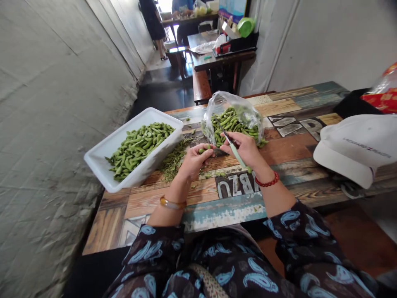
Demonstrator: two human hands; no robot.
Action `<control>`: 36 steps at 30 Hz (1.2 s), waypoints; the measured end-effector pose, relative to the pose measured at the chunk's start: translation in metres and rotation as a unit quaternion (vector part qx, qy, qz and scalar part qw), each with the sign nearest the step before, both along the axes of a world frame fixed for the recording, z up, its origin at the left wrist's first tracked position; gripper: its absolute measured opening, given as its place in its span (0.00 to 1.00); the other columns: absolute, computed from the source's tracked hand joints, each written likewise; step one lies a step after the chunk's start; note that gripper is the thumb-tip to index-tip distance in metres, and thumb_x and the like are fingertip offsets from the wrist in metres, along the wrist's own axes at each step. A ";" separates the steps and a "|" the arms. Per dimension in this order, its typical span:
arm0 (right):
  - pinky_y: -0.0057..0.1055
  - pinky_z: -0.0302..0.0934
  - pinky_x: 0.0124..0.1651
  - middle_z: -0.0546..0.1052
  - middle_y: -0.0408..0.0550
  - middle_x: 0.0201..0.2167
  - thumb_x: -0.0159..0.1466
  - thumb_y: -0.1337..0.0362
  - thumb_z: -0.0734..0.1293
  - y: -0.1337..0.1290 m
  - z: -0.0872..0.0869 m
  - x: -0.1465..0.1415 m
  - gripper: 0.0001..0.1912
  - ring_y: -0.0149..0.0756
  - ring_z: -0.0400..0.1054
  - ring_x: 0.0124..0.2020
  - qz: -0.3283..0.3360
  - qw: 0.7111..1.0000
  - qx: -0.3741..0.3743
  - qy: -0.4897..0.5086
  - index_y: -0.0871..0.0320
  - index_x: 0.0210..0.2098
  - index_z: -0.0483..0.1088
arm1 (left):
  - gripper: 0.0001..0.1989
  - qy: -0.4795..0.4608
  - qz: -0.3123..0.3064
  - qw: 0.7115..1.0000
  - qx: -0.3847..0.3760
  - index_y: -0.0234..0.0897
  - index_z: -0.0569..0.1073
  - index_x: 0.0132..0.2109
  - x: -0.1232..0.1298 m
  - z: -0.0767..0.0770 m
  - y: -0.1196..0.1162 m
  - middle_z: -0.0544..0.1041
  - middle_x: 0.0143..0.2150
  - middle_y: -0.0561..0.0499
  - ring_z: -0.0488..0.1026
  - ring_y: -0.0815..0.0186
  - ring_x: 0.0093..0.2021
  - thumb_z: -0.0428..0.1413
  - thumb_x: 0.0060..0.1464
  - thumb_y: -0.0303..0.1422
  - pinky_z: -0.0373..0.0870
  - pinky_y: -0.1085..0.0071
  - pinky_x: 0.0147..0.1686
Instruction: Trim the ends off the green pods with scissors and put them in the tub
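My left hand (pixel 196 159) is closed, pinching a green soybean pod (pixel 202 150) between thumb and fingers. Close beside it, my right hand (pixel 243 147) grips what looks like a small knife (pixel 237 155) with a pale green handle, its dark blade slanting away from me. Just beyond both hands, a clear plastic bag (pixel 221 99) lies open with many pods (pixel 231 120) inside. To the left, a white plastic tub (pixel 101 155) holds a heap of pods (pixel 144 142). Green trimmings (pixel 173 161) are scattered between the tub and my left hand.
The wood-patterned table (pixel 198 188) carries a white cap (pixel 350 140) at the right, near a red package (pixel 383 101). A rough wall (pixel 46 103) runs along the left. Farther back are another table (pixel 201 39), a black tray (pixel 238 44), and people near the doorway.
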State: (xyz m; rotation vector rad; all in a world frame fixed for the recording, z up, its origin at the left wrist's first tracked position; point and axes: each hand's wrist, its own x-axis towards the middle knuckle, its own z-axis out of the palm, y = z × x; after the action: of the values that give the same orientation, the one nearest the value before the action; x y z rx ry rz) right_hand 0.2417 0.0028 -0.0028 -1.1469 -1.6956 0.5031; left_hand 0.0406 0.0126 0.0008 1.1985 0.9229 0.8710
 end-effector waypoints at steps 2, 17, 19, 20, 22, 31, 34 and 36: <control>0.36 0.67 0.42 0.77 0.47 0.34 0.59 0.57 0.72 0.000 -0.001 -0.001 0.20 0.39 0.71 0.36 0.022 1.000 -0.001 -0.022 0.57 0.49 0.75 | 0.17 -0.009 0.022 1.000 0.003 0.34 0.77 0.42 0.002 0.001 -0.004 0.73 0.26 0.54 0.59 0.78 0.18 0.66 0.47 0.40 0.47 0.79 0.17; 0.37 0.68 0.43 0.73 0.52 0.44 0.57 0.61 0.75 -0.010 -0.006 -0.015 0.25 0.41 0.69 0.40 0.130 0.981 -0.001 -0.142 0.56 0.53 0.70 | 0.12 0.012 0.080 0.995 0.065 0.36 0.76 0.40 -0.014 -0.009 -0.009 0.73 0.27 0.55 0.61 0.76 0.20 0.62 0.52 0.39 0.56 0.78 0.20; 0.38 0.68 0.44 0.73 0.52 0.44 0.57 0.61 0.75 -0.010 -0.006 -0.017 0.25 0.42 0.70 0.41 0.132 0.981 0.003 -0.143 0.56 0.53 0.70 | 0.12 0.016 0.081 0.994 0.072 0.36 0.76 0.40 -0.014 -0.010 -0.009 0.73 0.26 0.55 0.61 0.76 0.20 0.62 0.52 0.39 0.56 0.77 0.20; 0.39 0.68 0.43 0.73 0.52 0.44 0.58 0.61 0.75 -0.010 -0.007 -0.018 0.25 0.42 0.70 0.41 0.132 0.981 0.007 -0.142 0.56 0.53 0.70 | 0.12 0.019 0.080 0.994 0.074 0.36 0.76 0.40 -0.014 -0.010 -0.009 0.73 0.26 0.56 0.61 0.76 0.20 0.62 0.53 0.40 0.56 0.77 0.21; 0.39 0.69 0.43 0.73 0.53 0.44 0.58 0.61 0.75 -0.010 -0.009 -0.019 0.25 0.42 0.70 0.41 0.132 0.981 0.019 -0.142 0.56 0.53 0.69 | 0.13 0.024 0.081 0.993 0.077 0.36 0.76 0.40 -0.014 -0.011 -0.010 0.72 0.26 0.56 0.60 0.76 0.20 0.62 0.53 0.40 0.56 0.77 0.21; 0.36 0.68 0.38 0.73 0.52 0.41 0.60 0.57 0.73 -0.008 -0.017 -0.022 0.23 0.37 0.67 0.32 0.125 0.981 0.035 -0.143 0.58 0.52 0.70 | 0.13 0.043 0.081 0.993 0.081 0.36 0.76 0.40 -0.015 -0.009 -0.010 0.72 0.26 0.56 0.59 0.76 0.21 0.61 0.53 0.40 0.55 0.76 0.21; 0.35 0.67 0.37 0.73 0.50 0.39 0.60 0.57 0.73 -0.008 -0.019 -0.020 0.23 0.37 0.67 0.32 0.120 0.980 0.031 -0.154 0.56 0.52 0.70 | 0.11 0.039 0.085 0.993 0.074 0.36 0.76 0.37 -0.015 -0.008 -0.010 0.70 0.26 0.57 0.59 0.76 0.21 0.63 0.51 0.39 0.54 0.77 0.21; 0.34 0.66 0.37 0.73 0.49 0.37 0.61 0.57 0.72 -0.007 -0.020 -0.020 0.22 0.37 0.67 0.31 0.114 0.980 0.027 -0.161 0.55 0.52 0.71 | 0.12 0.020 0.089 0.994 0.058 0.35 0.74 0.34 -0.014 -0.005 -0.011 0.68 0.24 0.58 0.58 0.77 0.20 0.64 0.49 0.39 0.53 0.77 0.20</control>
State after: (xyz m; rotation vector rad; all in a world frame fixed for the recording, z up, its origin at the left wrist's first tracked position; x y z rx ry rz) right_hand 0.2219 -0.0042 -0.0230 -1.0409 -2.1249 0.4244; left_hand 0.0262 0.0021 -0.0046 1.2508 1.0335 1.0582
